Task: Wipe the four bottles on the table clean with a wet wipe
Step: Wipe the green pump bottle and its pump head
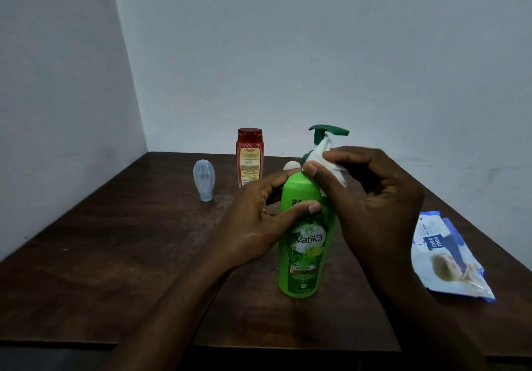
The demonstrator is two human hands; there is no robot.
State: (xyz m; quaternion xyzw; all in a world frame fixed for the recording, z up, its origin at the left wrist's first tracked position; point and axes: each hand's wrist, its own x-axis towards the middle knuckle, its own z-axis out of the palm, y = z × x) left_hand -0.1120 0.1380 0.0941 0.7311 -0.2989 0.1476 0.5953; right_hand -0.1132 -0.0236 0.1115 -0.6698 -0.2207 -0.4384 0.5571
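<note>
Left hand (259,221) wraps the tall green plastic pump shampoo bottle (305,244), upright near the front middle of the dark wooden desk (115,255). Right hand (371,197) pinches the white wet wipe (322,154) against the bottle's neck, under the pump. Looks like 1 of 4 in progress. Red flip-cap bottle (249,156) and pale blue translucent bottle (204,179) stand untouched at the back. The 4th, a whitish rounded top (290,165), is mostly hidden. Can't tell if any are already wiped. Blue wipes pack (449,258) lies at right.
</note>
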